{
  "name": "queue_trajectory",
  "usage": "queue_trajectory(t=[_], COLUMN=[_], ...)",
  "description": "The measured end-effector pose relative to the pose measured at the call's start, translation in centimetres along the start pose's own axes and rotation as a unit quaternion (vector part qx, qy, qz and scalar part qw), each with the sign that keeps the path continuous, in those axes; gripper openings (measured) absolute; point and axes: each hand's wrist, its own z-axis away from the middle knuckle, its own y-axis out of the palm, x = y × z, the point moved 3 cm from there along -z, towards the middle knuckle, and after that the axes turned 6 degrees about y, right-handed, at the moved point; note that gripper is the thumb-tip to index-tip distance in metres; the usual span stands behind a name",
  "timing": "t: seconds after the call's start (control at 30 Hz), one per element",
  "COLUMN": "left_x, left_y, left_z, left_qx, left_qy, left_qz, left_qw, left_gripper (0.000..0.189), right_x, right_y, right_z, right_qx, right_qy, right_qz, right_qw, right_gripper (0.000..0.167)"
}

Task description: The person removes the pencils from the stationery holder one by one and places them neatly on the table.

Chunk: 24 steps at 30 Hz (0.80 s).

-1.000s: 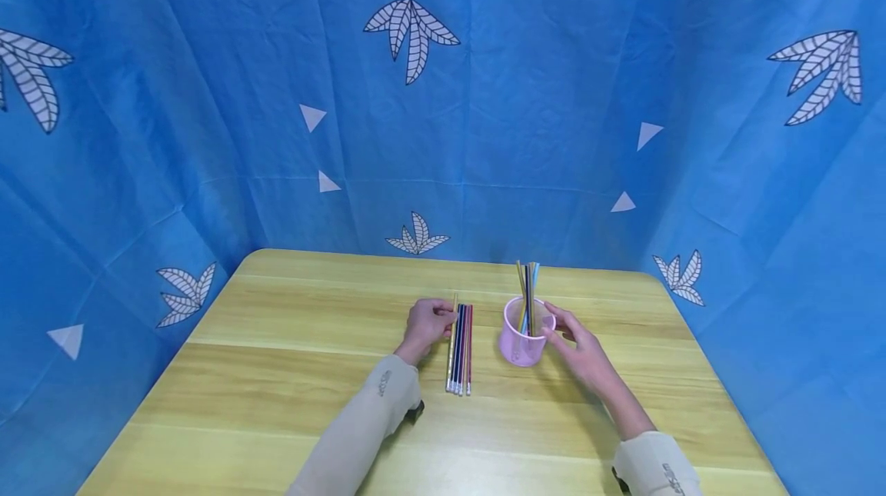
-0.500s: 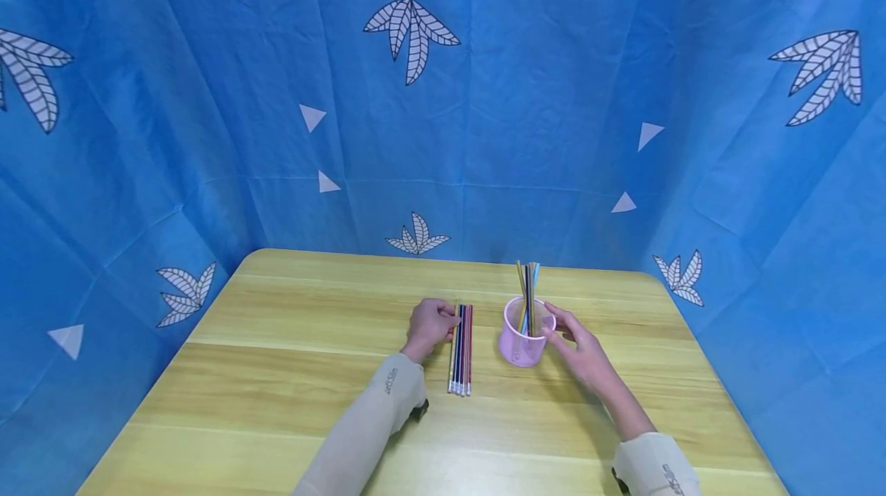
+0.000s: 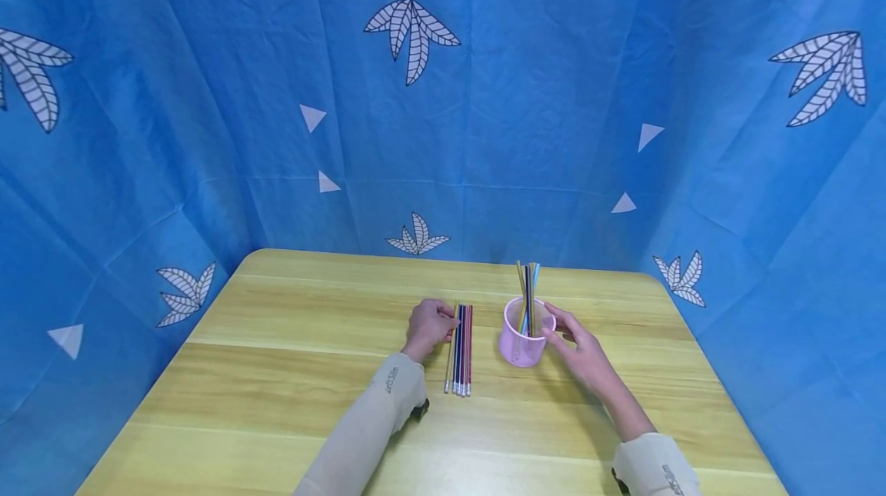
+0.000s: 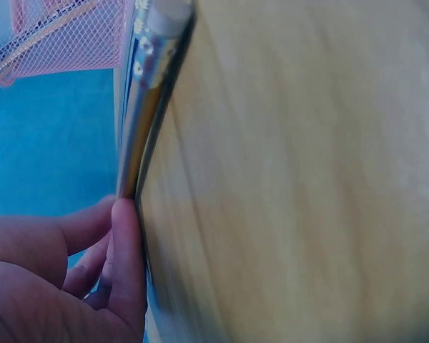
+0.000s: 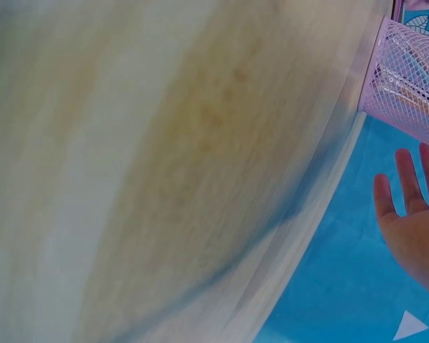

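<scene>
My left hand (image 3: 431, 324) pinches a gold pencil (image 3: 449, 369) between thumb and fingers, at the left of a row of pencils. In the left wrist view, the hand (image 4: 93, 264) holds the pencil (image 4: 139, 128) low over the wood, its eraser end toward the camera. Dark, tan and red pencils (image 3: 465, 357) lie side by side, erasers toward me. A pink mesh pencil cup (image 3: 521, 350) stands to their right with several pencils (image 3: 530, 288) upright in it. My right hand (image 3: 577, 350) rests at the cup's right side; the right wrist view shows straight, spread fingers (image 5: 407, 179).
The wooden table (image 3: 311, 342) has rounded far corners. A blue patterned curtain (image 3: 484, 134) hangs behind it and along both sides. Grey sleeves (image 3: 370, 423) cover the forearms.
The gold pencil first drew back toward me against the row; its eraser end then swung left, leaving a narrow gap. My left hand shifted slightly right, while the right hand and cup stayed put.
</scene>
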Motion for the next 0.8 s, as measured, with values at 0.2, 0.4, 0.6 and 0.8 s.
queue_trajectory(t=[0.2,0.4,0.6,0.8], left_x=[-0.06,0.07,0.06,0.01], left_y=[0.02,0.05,0.12,0.14], left_z=[-0.02,-0.40,-0.48,-0.39], left_qx=[-0.003,-0.003,-0.012,-0.017], left_qy=[-0.004,-0.015,-0.004,0.000], left_qz=[-0.022,-0.036,-0.062,-0.067], left_qw=[0.9997,0.9992,0.9980,0.9976], left_gripper=[0.017,0.017,0.017,0.019], right_x=[0.06,0.07,-0.01,-0.02], right_y=[-0.02,-0.03,-0.02,-0.06], right_z=[0.06,0.01,-0.06,-0.12], right_qx=[-0.001,0.000,-0.004,-0.004], right_qy=[0.000,0.003,-0.009,-0.016], right_qz=[0.002,0.002,0.010,0.006], right_qw=[1.0000,1.0000,0.9999,0.9998], right_gripper=[0.057,0.057,0.056,0.055])
